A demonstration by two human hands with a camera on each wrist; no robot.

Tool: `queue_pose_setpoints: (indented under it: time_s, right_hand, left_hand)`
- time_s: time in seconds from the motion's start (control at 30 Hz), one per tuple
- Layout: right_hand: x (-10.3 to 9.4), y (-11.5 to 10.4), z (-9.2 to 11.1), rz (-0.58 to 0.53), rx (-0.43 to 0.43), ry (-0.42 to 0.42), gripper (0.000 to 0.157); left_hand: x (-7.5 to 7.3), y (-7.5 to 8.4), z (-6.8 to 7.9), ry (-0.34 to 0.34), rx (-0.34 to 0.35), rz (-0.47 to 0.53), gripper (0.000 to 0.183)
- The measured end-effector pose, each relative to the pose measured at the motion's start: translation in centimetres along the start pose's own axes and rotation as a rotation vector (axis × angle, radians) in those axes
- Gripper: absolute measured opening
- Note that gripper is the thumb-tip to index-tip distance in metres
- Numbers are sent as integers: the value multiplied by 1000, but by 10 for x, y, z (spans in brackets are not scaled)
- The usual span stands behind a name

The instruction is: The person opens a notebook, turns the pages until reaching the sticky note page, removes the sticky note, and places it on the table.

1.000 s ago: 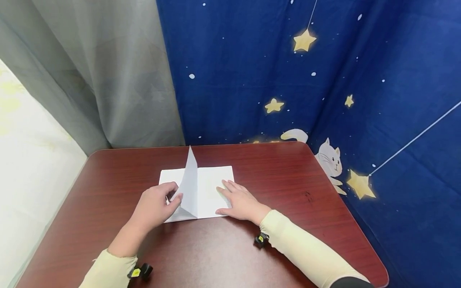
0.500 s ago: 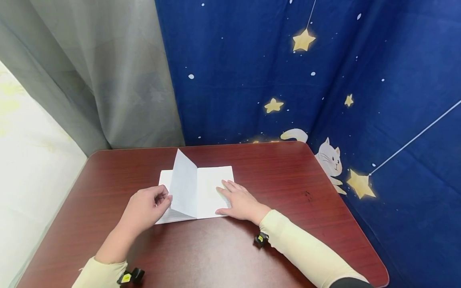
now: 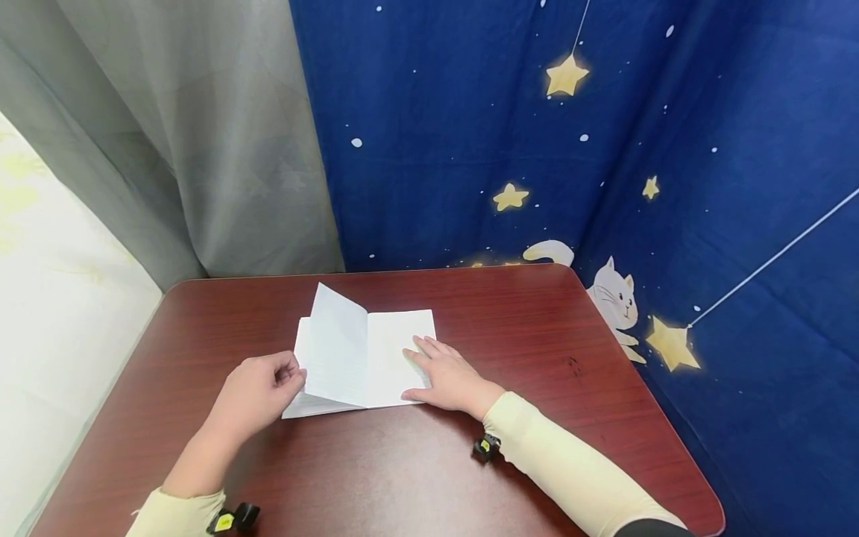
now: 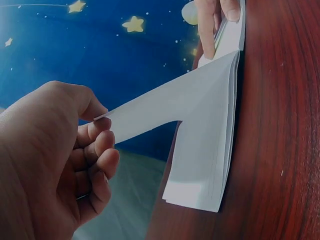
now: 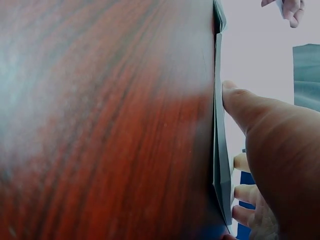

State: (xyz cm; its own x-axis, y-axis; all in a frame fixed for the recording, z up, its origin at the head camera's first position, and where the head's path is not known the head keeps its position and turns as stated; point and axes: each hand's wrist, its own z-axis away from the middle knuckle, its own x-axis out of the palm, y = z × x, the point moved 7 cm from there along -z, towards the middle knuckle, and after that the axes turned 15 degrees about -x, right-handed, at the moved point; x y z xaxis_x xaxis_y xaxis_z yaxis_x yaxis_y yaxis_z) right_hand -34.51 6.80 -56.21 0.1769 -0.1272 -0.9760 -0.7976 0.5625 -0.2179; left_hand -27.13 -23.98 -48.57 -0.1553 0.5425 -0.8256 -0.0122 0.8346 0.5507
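An open notebook (image 3: 391,350) with blank-looking white pages lies on the table. One page (image 3: 338,350) stands lifted from the left half, slanting up and leftward from the fold. My left hand (image 3: 258,389) pinches the near outer corner of this page between thumb and forefinger. In the left wrist view, the other fingers of the left hand (image 4: 65,150) curl in below the page, and further leaves lie flat beneath. My right hand (image 3: 452,378) rests with spread fingers on the right-hand page, near its outer edge. The right wrist view shows the thumb (image 5: 240,102) pressing on the paper.
The reddish-brown wooden table (image 3: 537,358) extends around the notebook on every side. Behind it hang a grey curtain (image 3: 248,149) and a blue curtain (image 3: 456,112) with stars. A small black device (image 3: 486,447) sits at the right wrist.
My left hand has moved left and slightly toward me, drawing the page from nearly upright down toward the left side. My right hand has stayed in place.
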Motion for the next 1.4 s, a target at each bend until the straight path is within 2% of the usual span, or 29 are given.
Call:
queue_pose_setpoints:
  time_s: [0.27, 0.77, 1.03, 1.4]
  right_hand:
    - [-2, -1, 0, -9, -6, 8, 88]
    - [2, 1, 0, -24, 10, -14, 89]
    - [2, 1, 0, -33, 17, -9, 89]
    - [3, 1, 1, -34, 9, -7, 90]
  left_hand:
    - [3, -13, 1, -42, -41, -41, 29]
    - [23, -43, -2, -160, -114, -132, 31]
    - [32, -52, -1, -228, -113, -147, 38]
    - [43, -60, -1, -259, -140, -170, 47]
